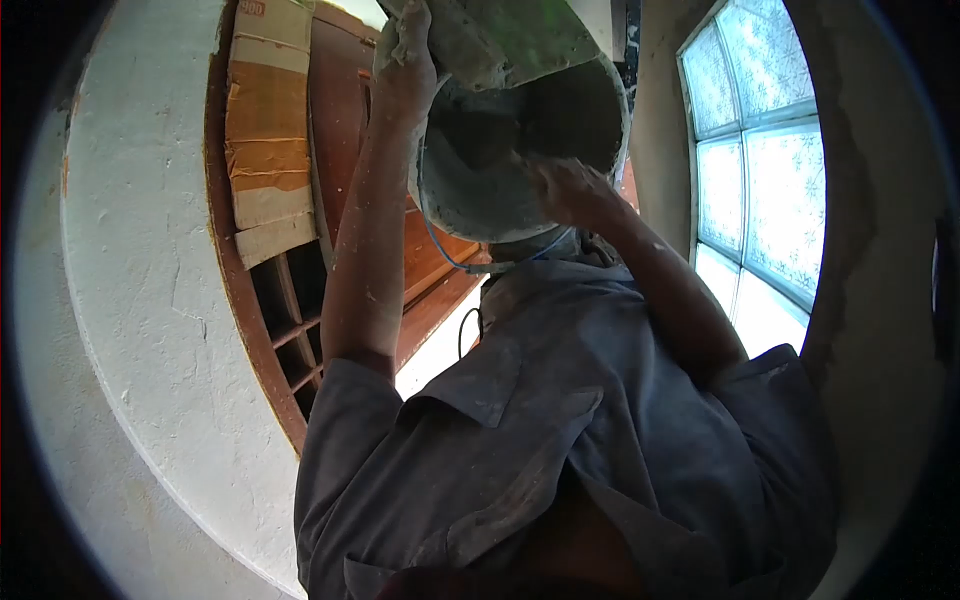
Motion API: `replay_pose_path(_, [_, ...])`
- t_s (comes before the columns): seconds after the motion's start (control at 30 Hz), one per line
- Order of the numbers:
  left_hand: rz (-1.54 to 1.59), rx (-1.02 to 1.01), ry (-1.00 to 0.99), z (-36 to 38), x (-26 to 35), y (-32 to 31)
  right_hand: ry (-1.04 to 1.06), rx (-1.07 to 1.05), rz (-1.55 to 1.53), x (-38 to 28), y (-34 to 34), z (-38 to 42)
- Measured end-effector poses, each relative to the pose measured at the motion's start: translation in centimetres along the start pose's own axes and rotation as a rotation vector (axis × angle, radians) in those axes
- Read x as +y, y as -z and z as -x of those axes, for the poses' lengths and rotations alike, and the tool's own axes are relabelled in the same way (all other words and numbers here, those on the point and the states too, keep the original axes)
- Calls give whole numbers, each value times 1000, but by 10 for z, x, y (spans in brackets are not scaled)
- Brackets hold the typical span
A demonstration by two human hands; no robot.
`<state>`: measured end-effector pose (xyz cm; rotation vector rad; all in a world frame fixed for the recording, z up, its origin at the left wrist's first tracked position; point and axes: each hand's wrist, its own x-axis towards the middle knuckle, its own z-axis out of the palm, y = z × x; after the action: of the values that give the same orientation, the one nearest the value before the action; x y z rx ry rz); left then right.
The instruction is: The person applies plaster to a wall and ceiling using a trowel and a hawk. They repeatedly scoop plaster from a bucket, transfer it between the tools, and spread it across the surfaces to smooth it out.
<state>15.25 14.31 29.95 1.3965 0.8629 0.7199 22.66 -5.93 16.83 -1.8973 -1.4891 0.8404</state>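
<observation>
A grey, mortar-smeared bucket (pixel 500 215) is tilted with its mouth towards me at the top of the view, its wire handle hanging below the rim. Across its upper edge lies a flat greenish-grey board (pixel 545 40) with crusted mortar on it. My left hand (pixel 405 65), coated in grey, is closed at the left edge of the board, beside the bucket's rim. At the bucket's mouth my right hand (pixel 580 190) is blurred by motion, fingers curled. Whatever it holds is lost in the shadow inside the bucket.
To the left, a white plastered wall (pixel 150 250) borders a brown wooden frame with taped cardboard (pixel 270 120) and dark cubbyholes (pixel 295 320). Behind the bucket is a reddish wooden door (pixel 335 110). A bright patterned-glass window (pixel 755 160) stands on the right.
</observation>
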Motion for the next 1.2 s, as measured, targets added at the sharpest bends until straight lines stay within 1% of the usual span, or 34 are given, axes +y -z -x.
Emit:
replay_pose_path(0.03, [4, 14, -12, -1, -2, 3, 55, 16, 78, 30, -12, 8])
replay_pose_path(0.07, [2, 26, -11, 1, -4, 6, 101, 27, 145, 44, -20, 16])
replay_pose_path(0.1, [3, 29, 3, 4, -5, 8, 104, 33, 104, 36, -16, 20])
replay_pose_path(0.17, [18, 31, 9, 2, -5, 7, 121, 61, 42, 5, 21, 14])
replay_pose_path(0.27, [51, 47, 34, 7, -1, -4, -39, 35, -37, -39, 34, -7])
replay_pose_path(0.37, [60, -14, 30, 4, 1, -7, -40, 12, -73, -9, 16, 2])
replay_pose_path(0.47, [64, -10, 40, 5, -5, 1, -116, -98, 112, 15, 20, 18])
replay_pose_path(0.57, [47, 18, 26, 9, 0, -9, -35, 52, -16, -19, 42, 11])
replay_pose_path(0.67, [-17, 22, 65, 9, 2, -16, -7, 125, -47, -13, 16, -8])
replay_pose_path(0.77, [12, 3, -3, 4, -9, -7, -59, 47, 10, 6, 19, 9])
replay_pose_path(0.87, [-42, -6, -32, -1, -14, 7, -120, -82, 57, 17, 36, 12])
replay_pose_path(0.97, [-23, 64, 35, 14, 3, -7, -118, 141, -60, -27, 49, -2])
replay_pose_path(1.07, [0, 42, 46, 6, -9, -2, -113, 136, -73, 1, 20, 0])
replay_pose_path(1.17, [-8, -3, 8, 1, -9, 8, -64, -124, 125, 47, 12, 19])
replay_pose_path(1.2, [13, 23, 16, 7, -11, 9, -111, -92, 82, 34, 18, 23])
